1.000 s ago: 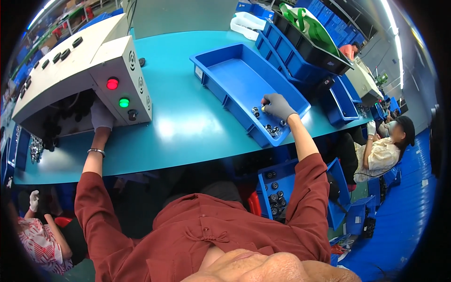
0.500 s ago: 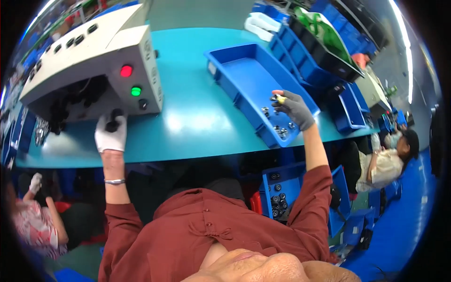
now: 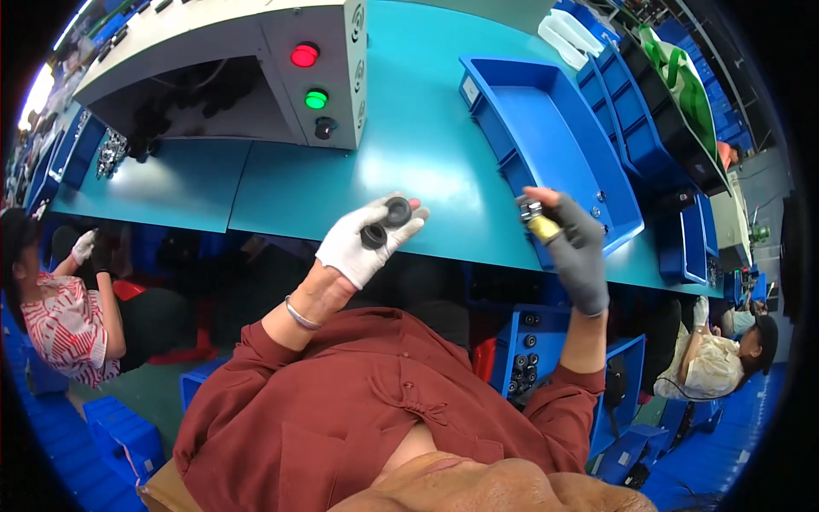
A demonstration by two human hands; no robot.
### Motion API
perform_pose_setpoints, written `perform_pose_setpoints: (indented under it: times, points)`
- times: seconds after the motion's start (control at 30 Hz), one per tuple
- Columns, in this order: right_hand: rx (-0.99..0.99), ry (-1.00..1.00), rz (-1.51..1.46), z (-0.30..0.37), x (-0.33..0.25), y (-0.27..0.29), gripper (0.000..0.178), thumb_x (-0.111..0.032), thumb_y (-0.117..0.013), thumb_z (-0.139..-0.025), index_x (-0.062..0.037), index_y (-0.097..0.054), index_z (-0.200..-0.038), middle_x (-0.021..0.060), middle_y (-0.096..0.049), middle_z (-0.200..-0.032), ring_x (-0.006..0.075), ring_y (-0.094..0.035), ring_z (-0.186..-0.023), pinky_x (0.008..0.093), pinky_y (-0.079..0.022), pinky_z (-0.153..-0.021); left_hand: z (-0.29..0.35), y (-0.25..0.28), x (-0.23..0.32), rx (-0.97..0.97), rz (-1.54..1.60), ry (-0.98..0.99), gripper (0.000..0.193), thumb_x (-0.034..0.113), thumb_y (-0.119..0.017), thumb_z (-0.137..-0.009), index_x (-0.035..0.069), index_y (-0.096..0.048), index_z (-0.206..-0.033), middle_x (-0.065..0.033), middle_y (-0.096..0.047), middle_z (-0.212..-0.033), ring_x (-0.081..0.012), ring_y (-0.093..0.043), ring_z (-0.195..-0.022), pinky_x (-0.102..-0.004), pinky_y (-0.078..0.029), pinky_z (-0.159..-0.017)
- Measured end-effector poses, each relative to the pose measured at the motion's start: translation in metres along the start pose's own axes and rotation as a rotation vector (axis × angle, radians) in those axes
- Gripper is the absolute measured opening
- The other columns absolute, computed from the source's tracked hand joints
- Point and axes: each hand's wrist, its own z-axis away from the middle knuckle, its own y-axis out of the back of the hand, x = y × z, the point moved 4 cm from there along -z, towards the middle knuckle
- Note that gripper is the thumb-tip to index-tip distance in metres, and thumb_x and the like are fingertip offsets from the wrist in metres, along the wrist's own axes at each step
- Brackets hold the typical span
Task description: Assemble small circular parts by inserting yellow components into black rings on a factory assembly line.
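Observation:
My left hand [image 3: 348,241], in a white glove, is held palm up off the front edge of the teal table. Two black wheel-like rings, an upper ring [image 3: 397,211] and a lower ring [image 3: 373,235], rest in its fingers. My right hand [image 3: 580,260] wears a grey glove with some bare fingertips. Its thumb and fingers close on small shiny metal fittings [image 3: 531,210], and a yellow patch [image 3: 543,227] shows beside them; I cannot tell whether it is tape or a part. This hand hovers over the near side of a long blue tray [image 3: 509,160], where a few metal fittings [image 3: 601,197] lie.
A beige machine [image 3: 328,51] with red and green lights stands at left; black parts fill its dark opening. Metal pieces [image 3: 111,154] lie beside it. Stacked blue crates [image 3: 616,102] flank the tray. Below is a blue bin [image 3: 503,341] of black wheels. Co-workers sit on both sides.
My left hand has left the machine's opening and come right and nearer with the black rings. My right hand has drawn back from inside the tray, carrying metal fittings. The view has shifted.

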Motion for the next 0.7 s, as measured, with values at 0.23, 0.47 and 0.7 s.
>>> perform_pose_setpoints:
  times: [0.23, 0.47, 0.7]
  points:
    - [-0.125, -0.106, -0.194, 0.008, 0.034, -0.063, 0.034, -0.001, -0.056, -0.098, 0.0041, -0.06, -0.131, 0.0111, -0.07, -0.114, 0.0141, -0.067, -0.101, 0.027, -0.053, -0.089, -0.007, -0.008, -0.027, 0.01, -0.127, 0.044, 0.048, -0.001, -0.047, -0.1, -0.011, -0.034, -0.145, -0.0296, -0.046, -0.139, -0.0429, -0.05, -0.132, -0.046, -0.05, -0.11]
    - [0.021, -0.198, -0.456, 0.006, 0.058, -0.08, 0.035, -0.002, -0.056, -0.097, 0.0046, -0.06, -0.131, 0.0063, -0.068, -0.114, 0.0105, -0.063, -0.098, 0.026, -0.052, -0.084, -0.019, -0.005, -0.035, -0.131, -0.455, -0.051, 0.055, 0.003, -0.057, -0.096, -0.012, -0.038, -0.145, -0.0262, -0.049, -0.141, -0.0319, -0.054, -0.129, -0.0438, -0.05, -0.11]
    - [0.093, -0.209, -0.546, 0.009, 0.061, -0.083, 0.035, -0.005, -0.056, -0.098, 0.0042, -0.06, -0.131, 0.0081, -0.069, -0.113, 0.0112, -0.064, -0.09, 0.0256, -0.052, -0.08, -0.013, -0.024, -0.031, -0.1, -1.016, -0.233, 0.054, -0.004, -0.057, -0.094, -0.012, -0.04, -0.146, -0.0235, -0.058, -0.131, -0.0278, -0.067, -0.112, -0.036, -0.06, -0.092]
